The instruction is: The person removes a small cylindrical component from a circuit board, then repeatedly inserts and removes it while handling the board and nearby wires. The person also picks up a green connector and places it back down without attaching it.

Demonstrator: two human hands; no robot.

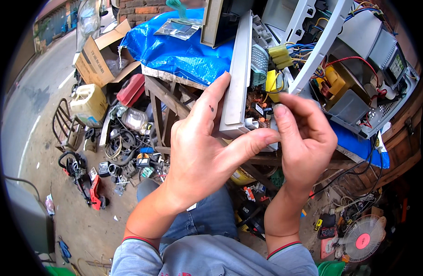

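A grey plastic panel [237, 60] with a circuit board [260, 106] inside is tilted upright in front of an opened appliance [358, 115] full of coloured wires. My left hand [200, 142] grips this panel, index finger along its outer side and thumb across the board's lower end. My right hand [303, 138] is closed at the board's right side, fingertips curled beside the thumb; whatever they hold is too small or hidden to make out. A yellow component [273, 80] and pale yellow-green blocks [279, 56] sit on wires just above my fingers.
A blue tarp [174, 55] covers the wooden bench [172, 101]. To the left lie an open cardboard box [94, 60], a cream jerrycan [87, 106], a red can [131, 89], cables and scattered tools. A fan [361, 237] lies low at the right. A road runs at far left.
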